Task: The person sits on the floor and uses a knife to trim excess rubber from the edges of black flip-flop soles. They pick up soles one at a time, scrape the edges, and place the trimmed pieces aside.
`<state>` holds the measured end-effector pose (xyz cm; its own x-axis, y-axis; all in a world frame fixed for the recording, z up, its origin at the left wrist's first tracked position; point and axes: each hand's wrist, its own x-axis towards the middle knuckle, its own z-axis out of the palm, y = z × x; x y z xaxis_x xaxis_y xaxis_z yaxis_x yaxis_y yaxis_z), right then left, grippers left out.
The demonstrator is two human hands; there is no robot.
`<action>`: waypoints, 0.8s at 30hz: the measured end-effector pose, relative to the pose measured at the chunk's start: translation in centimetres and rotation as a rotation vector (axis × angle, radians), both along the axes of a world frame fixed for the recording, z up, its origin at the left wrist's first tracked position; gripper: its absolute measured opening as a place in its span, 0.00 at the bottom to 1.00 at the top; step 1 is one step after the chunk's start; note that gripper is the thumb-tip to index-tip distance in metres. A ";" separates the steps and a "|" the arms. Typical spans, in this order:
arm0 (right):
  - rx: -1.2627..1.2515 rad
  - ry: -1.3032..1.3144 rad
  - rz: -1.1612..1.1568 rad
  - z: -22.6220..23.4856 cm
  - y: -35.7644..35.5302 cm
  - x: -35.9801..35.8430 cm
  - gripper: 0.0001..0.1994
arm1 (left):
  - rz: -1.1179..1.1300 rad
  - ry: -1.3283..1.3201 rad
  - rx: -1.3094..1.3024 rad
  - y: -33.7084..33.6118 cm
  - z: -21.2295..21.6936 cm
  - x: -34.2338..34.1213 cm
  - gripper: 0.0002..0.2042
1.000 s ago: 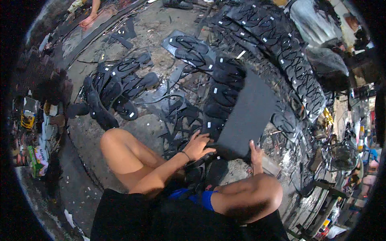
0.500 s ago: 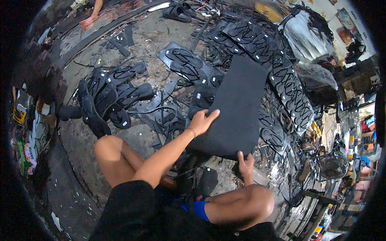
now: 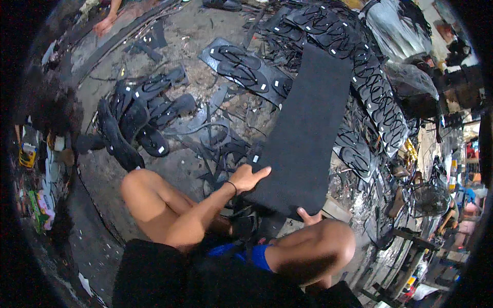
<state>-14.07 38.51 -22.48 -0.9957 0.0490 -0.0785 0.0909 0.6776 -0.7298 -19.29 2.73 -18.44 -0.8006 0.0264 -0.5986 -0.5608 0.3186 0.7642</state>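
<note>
A long black sheet (image 3: 313, 128), seemingly foam or rubber, stretches away from me over the floor, its near end above my crossed legs. My left hand (image 3: 245, 179) is closed on its left edge close to the near end, thumb lying on top. At the near edge, my right hand (image 3: 310, 217) grips the sheet with its thumb on top; its other fingers are hidden underneath. Left of the sheet, black flip-flops (image 3: 241, 77) rest on a dark sheet, partly covered by the black one.
A loose heap of black flip-flops (image 3: 137, 120) lies to the left. Rows of tagged flip-flops (image 3: 377, 102) curve along the right. Black offcut strips (image 3: 221, 146) litter the floor. A round wire fan guard (image 3: 430, 200) stands far right. Another person's hand (image 3: 105, 24) shows at top left.
The sheet's near end has come closer to me, and more of its length shows toward the far side. Both my hands have moved nearer with it, still gripping.
</note>
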 end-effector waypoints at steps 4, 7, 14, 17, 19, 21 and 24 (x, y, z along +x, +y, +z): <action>0.015 -0.368 -0.330 2.7 -5.4 0.5 0.35 | -0.004 -0.083 -0.126 0.2 2.2 -1.1 0.35; -0.056 -0.497 -0.276 6.5 -6.1 -0.3 0.36 | 0.070 0.333 0.108 -1.4 4.8 4.4 0.29; -0.352 -0.540 -0.366 10.0 -8.4 -3.5 0.36 | 0.208 0.412 -0.159 1.7 1.2 4.5 0.26; -0.210 -0.219 -0.111 14.4 -7.8 -6.3 0.43 | 0.417 0.398 0.240 1.7 1.3 4.8 0.28; 0.011 -0.007 0.054 20.4 -8.1 -9.1 0.42 | 0.510 0.480 0.147 3.8 1.7 6.3 0.30; 0.299 0.005 0.181 27.8 -6.5 -11.0 0.40 | 0.488 0.018 0.253 8.1 6.3 6.9 0.31; 0.736 -0.051 0.356 36.2 -5.0 -11.5 0.37 | -0.132 -0.100 0.457 9.9 6.4 5.7 0.32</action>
